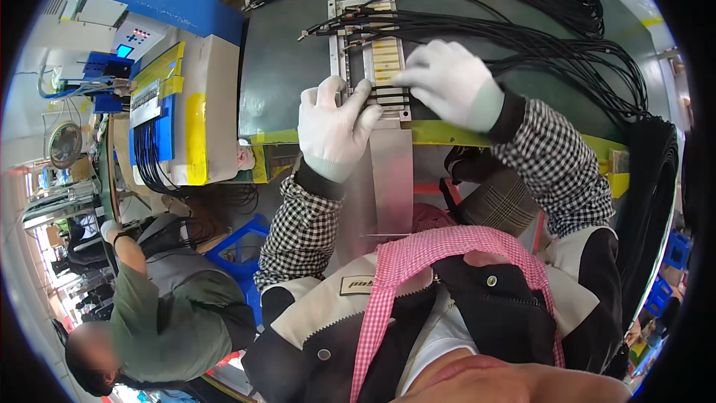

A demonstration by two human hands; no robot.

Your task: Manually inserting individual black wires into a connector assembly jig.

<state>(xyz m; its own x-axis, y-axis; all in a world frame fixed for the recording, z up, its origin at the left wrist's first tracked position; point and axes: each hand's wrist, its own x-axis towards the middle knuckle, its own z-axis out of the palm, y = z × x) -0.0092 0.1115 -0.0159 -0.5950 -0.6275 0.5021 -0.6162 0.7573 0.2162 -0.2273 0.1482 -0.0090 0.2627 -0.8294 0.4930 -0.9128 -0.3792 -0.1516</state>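
Note:
Both hands wear white gloves. My left hand rests on the near end of a long metal fixture on a dark green bench, its fingers curled over the slotted bars. My right hand lies flat over the fixture's right side, fingertips touching its yellow middle strip. Thin black cables with metal ends lie across the fixture's far part and fan out to the right. Whether either hand pinches a cable is hidden.
A large bundle of black cables hangs over the bench's right edge. A metal plate slopes from the fixture toward me. A white, yellow and blue machine stands at the left. Another person sits at lower left.

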